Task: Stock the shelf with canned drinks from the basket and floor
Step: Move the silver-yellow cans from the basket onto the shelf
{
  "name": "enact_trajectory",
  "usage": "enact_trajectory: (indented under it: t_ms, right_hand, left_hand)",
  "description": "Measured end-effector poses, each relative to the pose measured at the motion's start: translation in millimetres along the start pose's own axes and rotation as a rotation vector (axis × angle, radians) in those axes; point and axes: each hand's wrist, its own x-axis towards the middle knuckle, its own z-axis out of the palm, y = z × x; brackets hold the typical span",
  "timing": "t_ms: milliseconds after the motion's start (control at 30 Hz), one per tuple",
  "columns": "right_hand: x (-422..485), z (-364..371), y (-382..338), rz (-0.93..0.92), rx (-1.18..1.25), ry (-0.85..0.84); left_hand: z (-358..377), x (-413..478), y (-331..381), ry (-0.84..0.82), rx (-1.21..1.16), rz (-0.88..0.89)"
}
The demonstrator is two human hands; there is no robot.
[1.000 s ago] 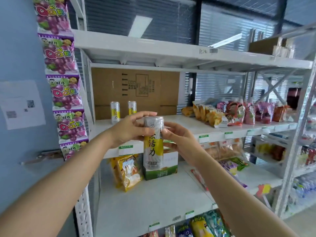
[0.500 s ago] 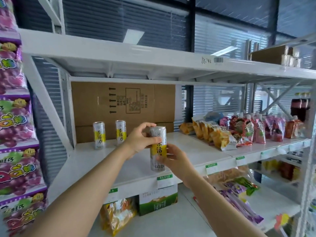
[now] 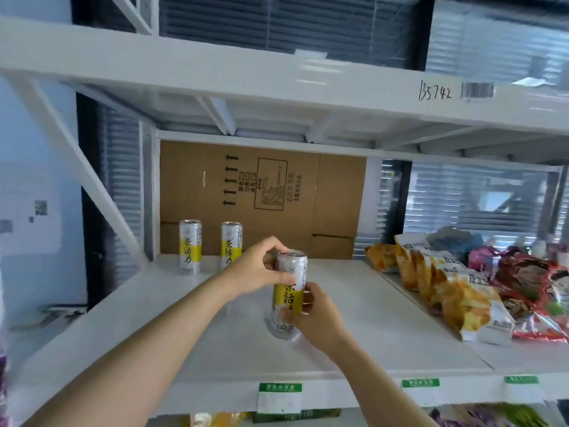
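the person's left hand (image 3: 255,269) grips the top of a slim silver and yellow can (image 3: 291,291), its fingers and thumb curled round the upper part just below the rim. the right hand (image 3: 317,318) grasps the same can lower down, with its fingers wrapped round the yellow band and the silver base from the right side. the can stands upright between the two hands, over the middle of the white shelf (image 3: 369,318) and near its front; whether its base already touches the shelf board or hangs just above it cannot be told. at the back left of the same shelf two matching cans stand upright side by side, the left can (image 3: 190,246) and the right can (image 3: 231,246), a small gap between them, both well apart from the held one. behind them a brown cardboard box (image 3: 261,195) with black printed arrows fills the rear of the bay. along the right side of the shelf lie orange and white snack bags (image 3: 455,291), with red and pink packets beyond them. green and white price labels (image 3: 280,396) are stuck on the shelf's front edge. the upper shelf (image 3: 215,69) crosses overhead, and on its front edge are a handwritten number and a barcode sticker (image 3: 477,90).
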Motion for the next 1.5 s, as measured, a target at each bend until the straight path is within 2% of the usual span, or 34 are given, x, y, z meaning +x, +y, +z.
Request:
enact_trajectory:
  t_ms: [167, 267, 333, 500, 967, 1500]
  right_hand:
    - [33.7, 3.1, 1.3, -0.005, -0.153, -0.048]
    - [55.2, 5.8, -1.4, 0.004, -0.263, -0.044]
    - [71.2, 11.1, -1.1, 0.022, -0.274, -0.037]
    - [112.7, 24.0, -0.2, 0.050, -0.279, -0.046]
    - [191.2, 59.8, 9.7, 0.083, -0.194, -0.008]
    - [216.8, 64.6, 15.7, 0.083, -0.225, -0.013]
  left_hand:
    - [-27.8, 27.3, 12.4, 0.065, 0.384, 0.106]
    - [-31.2, 50.6, 11.8, 0.018, 0.648, 0.129]
    - [-32.7, 68.2, 7.4, -0.005, 0.742, 0.115]
    - [-39.7, 107.5, -6.6, -0.007, 0.793, 0.057]
    - [-56.9, 178.1, -51.7, -0.005, 0.847, 0.053]
    - [-63.2, 193.5, -65.3, 0.011, 0.844, 0.078]
